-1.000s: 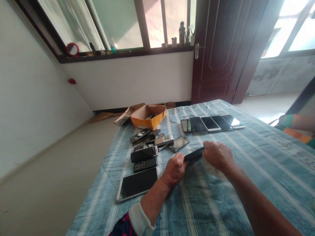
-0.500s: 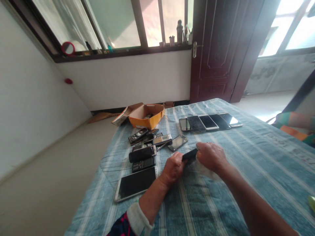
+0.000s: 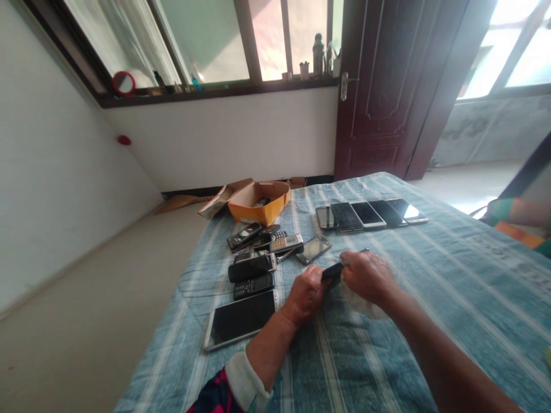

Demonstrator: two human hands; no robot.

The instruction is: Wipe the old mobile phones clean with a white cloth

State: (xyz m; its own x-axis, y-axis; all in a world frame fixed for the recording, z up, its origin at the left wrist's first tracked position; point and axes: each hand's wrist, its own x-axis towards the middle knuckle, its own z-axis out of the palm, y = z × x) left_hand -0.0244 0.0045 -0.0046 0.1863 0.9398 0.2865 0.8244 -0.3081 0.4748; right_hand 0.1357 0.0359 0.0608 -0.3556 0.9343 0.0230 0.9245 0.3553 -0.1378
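Over the worktop (image 3: 456,287), the left hand (image 3: 306,293) and right hand (image 3: 370,278) have their fingers clamped on a dark phone (image 3: 331,270) between them, pale cloth (image 3: 364,305) under the right; a white-edged tablet (image 3: 241,319) lies at eight o'clock from the left.

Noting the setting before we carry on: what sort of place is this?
Probably a room in a home: striped tablecloth, red-rimmed mirror on the window ledge, and a panelled door.

daylight glares through the right-hand window (image 3: 527,60) and off the rightmost phone (image 3: 407,211), fine detail looking soft.
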